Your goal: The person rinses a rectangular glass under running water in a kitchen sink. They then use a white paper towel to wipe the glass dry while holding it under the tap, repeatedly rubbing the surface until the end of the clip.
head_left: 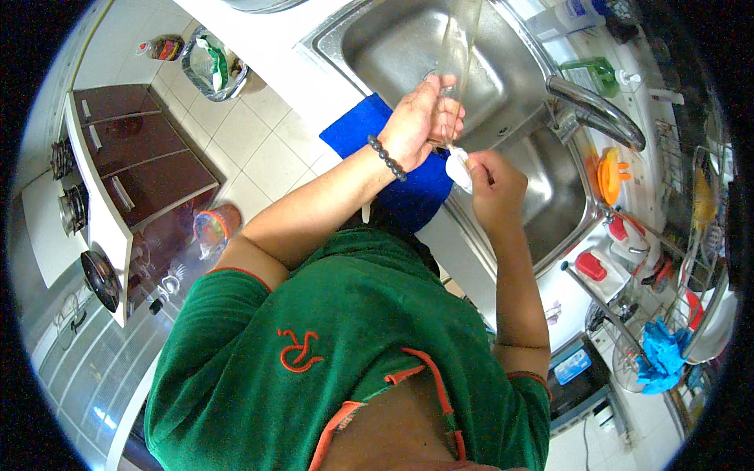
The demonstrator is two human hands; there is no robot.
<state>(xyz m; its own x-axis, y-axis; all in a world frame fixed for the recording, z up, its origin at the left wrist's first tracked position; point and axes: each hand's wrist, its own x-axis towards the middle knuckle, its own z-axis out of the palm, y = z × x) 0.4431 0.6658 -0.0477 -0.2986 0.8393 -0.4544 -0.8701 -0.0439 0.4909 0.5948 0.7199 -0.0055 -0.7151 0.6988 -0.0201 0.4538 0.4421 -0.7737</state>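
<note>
Steel sink: it has two basins, one at the far side and one nearer, on the right.
Blue cloth: it is at the near left side of the sink, partly behind the left forearm.
Long clear object: it reaches over the far basin; its exact kind I cannot tell.
Metal tap: it curves at the right side of the sink.
Left hand: the fingers curl around the near part of the clear object.
Right hand: nearer and to the right, it pinches the white piece.
White piece: it is at the clear object's near end, between both hands.
</note>
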